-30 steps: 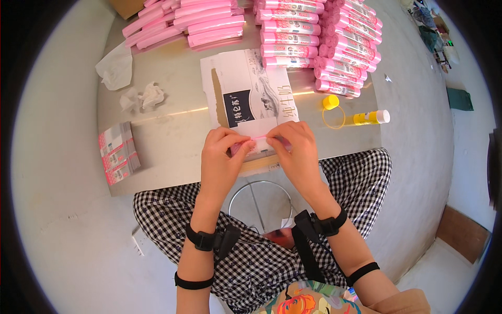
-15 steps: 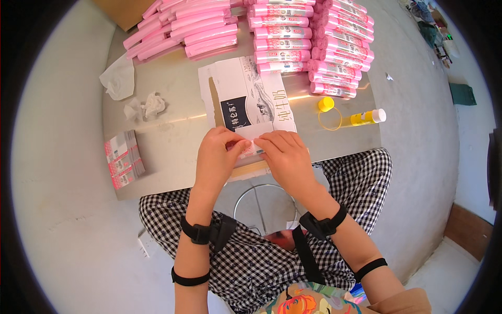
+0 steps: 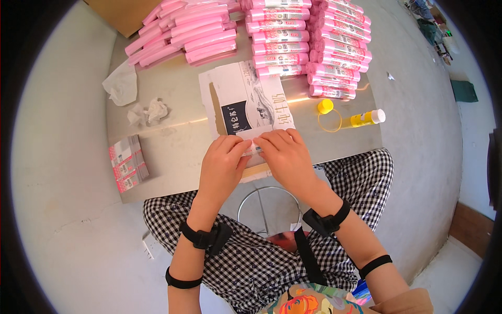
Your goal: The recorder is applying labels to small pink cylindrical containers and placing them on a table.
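Observation:
Both my hands are together at the near end of a flattened milk carton point(image 3: 236, 89) on the metal table. Between them lies a small white paper label point(image 3: 253, 133) with pink print, mostly covered by fingers. My left hand point(image 3: 221, 159) is closed, its fingertips pressing the label's left side. My right hand point(image 3: 289, 158) is closed too, its bent fingers on the label's right side, close to the left fingertips. What lies under the label is hidden.
Plain pink rolls point(image 3: 206, 34) are heaped at the far left. Labelled pink rolls point(image 3: 342, 49) stand piled at the far right. A yellow glue bottle point(image 3: 362, 119) lies at right beside its yellow cap point(image 3: 325, 107). Stacked labels point(image 3: 128, 163) and crumpled tissue point(image 3: 156, 111) sit at left.
The whole view has shifted slightly. My left fingers have straightened a little along the label, and its thumb has drawn back toward me. The right hand stays almost in place.

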Demonstrator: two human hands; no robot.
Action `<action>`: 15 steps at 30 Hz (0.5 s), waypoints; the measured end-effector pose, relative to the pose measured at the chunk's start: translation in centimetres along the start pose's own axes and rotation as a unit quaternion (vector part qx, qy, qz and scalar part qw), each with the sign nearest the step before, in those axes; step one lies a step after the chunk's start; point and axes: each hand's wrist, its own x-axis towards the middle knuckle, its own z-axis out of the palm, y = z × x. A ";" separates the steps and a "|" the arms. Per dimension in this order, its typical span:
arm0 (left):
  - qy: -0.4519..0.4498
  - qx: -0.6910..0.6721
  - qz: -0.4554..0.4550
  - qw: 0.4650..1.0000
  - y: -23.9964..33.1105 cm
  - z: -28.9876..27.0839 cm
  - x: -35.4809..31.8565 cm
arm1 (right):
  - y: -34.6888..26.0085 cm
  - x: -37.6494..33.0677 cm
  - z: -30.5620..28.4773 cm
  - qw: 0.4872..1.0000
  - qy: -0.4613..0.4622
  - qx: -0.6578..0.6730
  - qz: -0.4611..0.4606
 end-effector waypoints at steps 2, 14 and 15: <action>0.010 -0.001 -0.004 1.000 -0.1 0.0 0.1 | 0.3 0.2 -0.2 1.000 -0.024 -0.004 -0.017; -0.023 -0.602 -0.433 0.670 4.4 -0.6 -2.0 | 2.6 2.1 0.0 0.991 -0.120 0.047 -0.046; 0.011 -0.700 -0.440 0.562 4.3 -0.3 -1.8 | 2.9 2.4 -0.2 0.991 -0.113 0.048 -0.056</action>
